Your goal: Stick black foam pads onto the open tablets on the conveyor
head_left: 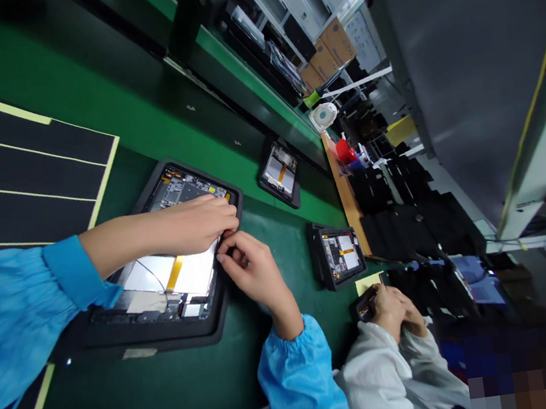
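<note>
Tablet: open tablet (171, 275) in a black holder (159, 333), on the green worktop (278, 244).
Left: left hand (190, 227), fingers curled over the tablet's edge, grip unclear.
Right: right hand (255, 277), fingers narrow, pinching at that edge just beside the left fingers.

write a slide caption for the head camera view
Left hand and right hand at an opened tablet in a black case on a green workbench
</note>
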Available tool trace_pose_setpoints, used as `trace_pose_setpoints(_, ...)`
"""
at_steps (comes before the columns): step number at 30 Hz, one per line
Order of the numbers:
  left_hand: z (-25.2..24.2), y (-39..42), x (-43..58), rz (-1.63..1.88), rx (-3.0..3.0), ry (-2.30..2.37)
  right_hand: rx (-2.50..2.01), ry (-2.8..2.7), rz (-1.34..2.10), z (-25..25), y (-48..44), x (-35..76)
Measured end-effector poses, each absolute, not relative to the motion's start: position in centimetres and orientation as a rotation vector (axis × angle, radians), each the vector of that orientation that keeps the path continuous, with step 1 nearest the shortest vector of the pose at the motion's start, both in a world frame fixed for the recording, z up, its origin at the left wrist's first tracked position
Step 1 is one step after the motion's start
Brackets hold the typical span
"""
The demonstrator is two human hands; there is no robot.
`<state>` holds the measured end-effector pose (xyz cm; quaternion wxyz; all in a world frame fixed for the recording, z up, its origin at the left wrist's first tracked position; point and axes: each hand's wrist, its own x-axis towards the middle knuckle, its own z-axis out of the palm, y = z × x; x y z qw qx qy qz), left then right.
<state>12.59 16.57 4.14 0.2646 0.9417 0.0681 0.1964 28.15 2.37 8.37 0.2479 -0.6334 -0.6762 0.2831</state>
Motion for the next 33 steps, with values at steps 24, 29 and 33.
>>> trace_pose_setpoints(24, 2.2, 16.9, 12.6, 0.613, 2.481, 0.237, -1.794, -2.190, 0.252, 7.3, -4.2, 25.1)
trace_pose_setpoints(29, 3.1, 16.8, 12.5, 0.559, 2.485, 0.280, -1.892, -2.075, 0.227, 7.1, -3.2, 24.8)
trace_pose_setpoints(33, 3.7, 16.6, 12.3, 0.553, 2.464, 0.314, -1.780, -2.103, 0.246, 7.0, -3.5, 24.8)
